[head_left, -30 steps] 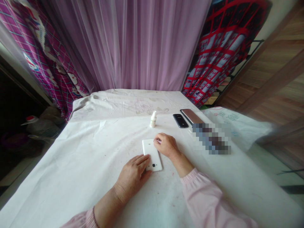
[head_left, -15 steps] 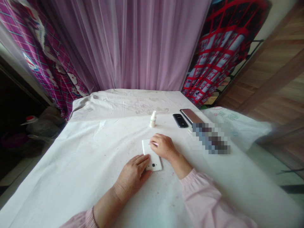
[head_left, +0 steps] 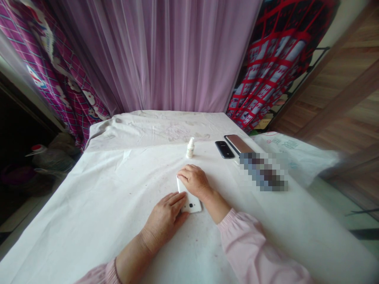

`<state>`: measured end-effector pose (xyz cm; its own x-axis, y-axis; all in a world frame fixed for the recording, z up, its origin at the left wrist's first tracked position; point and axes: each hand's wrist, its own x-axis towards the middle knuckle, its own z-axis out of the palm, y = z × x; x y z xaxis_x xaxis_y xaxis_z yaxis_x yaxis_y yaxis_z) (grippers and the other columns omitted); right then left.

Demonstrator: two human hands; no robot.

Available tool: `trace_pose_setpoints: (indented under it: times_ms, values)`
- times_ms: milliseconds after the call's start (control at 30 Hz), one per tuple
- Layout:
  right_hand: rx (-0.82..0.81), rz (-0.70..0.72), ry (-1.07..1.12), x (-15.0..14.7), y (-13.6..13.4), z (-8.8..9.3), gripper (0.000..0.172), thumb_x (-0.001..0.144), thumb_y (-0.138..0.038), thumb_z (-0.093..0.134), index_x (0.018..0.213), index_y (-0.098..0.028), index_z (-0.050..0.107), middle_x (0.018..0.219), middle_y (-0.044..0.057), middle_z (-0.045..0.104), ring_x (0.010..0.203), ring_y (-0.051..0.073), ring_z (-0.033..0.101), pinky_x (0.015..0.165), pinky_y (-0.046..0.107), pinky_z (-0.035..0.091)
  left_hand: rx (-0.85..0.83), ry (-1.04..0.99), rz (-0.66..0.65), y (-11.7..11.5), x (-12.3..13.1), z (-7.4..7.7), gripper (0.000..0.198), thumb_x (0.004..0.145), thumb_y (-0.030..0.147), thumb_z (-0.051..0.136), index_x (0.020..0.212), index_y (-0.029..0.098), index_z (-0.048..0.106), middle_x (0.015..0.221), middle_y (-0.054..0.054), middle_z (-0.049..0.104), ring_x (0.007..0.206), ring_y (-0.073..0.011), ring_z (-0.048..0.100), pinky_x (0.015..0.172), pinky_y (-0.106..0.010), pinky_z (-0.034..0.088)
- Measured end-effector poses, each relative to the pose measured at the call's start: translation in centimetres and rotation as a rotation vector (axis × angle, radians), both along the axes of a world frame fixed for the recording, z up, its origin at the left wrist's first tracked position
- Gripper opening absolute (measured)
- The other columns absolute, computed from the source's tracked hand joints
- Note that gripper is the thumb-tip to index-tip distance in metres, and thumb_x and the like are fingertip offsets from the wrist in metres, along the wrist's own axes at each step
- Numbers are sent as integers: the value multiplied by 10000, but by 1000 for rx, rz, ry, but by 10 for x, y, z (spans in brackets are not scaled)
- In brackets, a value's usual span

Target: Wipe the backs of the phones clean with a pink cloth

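A white phone [head_left: 194, 205] lies back-up on the white cloth of the table [head_left: 103, 197]. My left hand [head_left: 164, 219] rests with its fingers stretched flat on the phone's near left edge, pressing it down. My right hand [head_left: 194, 181] covers the phone's far half with its fingers curled and pinched together. They hold a thin pale stick that barely shows at the fingertips. Both sleeves are pale pink.
A small white dropper bottle [head_left: 190, 148] stands just beyond my right hand. A black phone [head_left: 224, 150] and a rose-gold phone [head_left: 238, 144] lie at the far right, beside a blurred patch [head_left: 263, 171]. A purple curtain [head_left: 166, 59] hangs behind the table.
My right hand has slid leftward across the phone's far end, and now hides more of it. The left hand and the phone have stayed put.
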<state>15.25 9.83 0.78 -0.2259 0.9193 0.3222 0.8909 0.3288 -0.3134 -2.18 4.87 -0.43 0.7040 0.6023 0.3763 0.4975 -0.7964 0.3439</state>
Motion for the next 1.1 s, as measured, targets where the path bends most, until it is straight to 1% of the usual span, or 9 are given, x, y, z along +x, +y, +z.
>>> trace_pose_setpoints:
  times_ms: [100,267,433,633,767,933,1100]
  values:
    - [-24,-35,-22,-4,1,1,182,922,-238,529,908,-245,711,944,28,690,925,171,563,836,274,397,-4,19,3,0,0,0,333,878,251,557,1203,192,596,1179,-101,668,1056,-253,644,943,-434,529]
    - [-22,-150,-48,-5,2,0,200,929,-251,506,915,-243,706,931,40,693,897,192,555,795,286,398,1,12,8,-1,1,3,328,880,262,556,1194,175,596,1169,-108,671,1050,-251,645,938,-428,534]
    - [-34,-171,-53,-3,2,-1,205,918,-233,507,893,-246,710,923,42,687,899,190,553,791,282,398,1,3,15,-1,2,4,325,885,260,544,1199,196,595,1153,-95,678,1037,-241,651,942,-421,531]
    - [-37,-211,-71,3,1,-1,200,899,-238,515,867,-250,712,909,38,687,893,189,571,768,274,404,28,24,21,-2,2,3,333,884,271,545,1203,189,593,1162,-99,676,1039,-252,652,935,-426,535]
    - [-65,-259,-89,10,-1,6,180,869,-226,529,833,-239,705,895,41,686,877,190,587,733,272,405,33,49,25,-1,2,3,330,875,269,559,1180,148,602,1163,-117,675,1038,-267,650,921,-434,545]
    - [-148,-345,-94,20,-5,16,151,813,-191,541,800,-230,686,902,36,693,816,176,611,677,264,397,37,36,30,-1,2,2,318,875,262,562,1179,179,603,1172,-97,674,1025,-253,658,928,-428,542]
    - [-189,-381,-116,27,-7,18,152,792,-198,535,778,-232,682,896,35,705,783,184,629,658,273,393,29,25,29,-1,2,1,318,876,267,563,1177,174,605,1173,-102,673,1033,-253,654,934,-427,538]
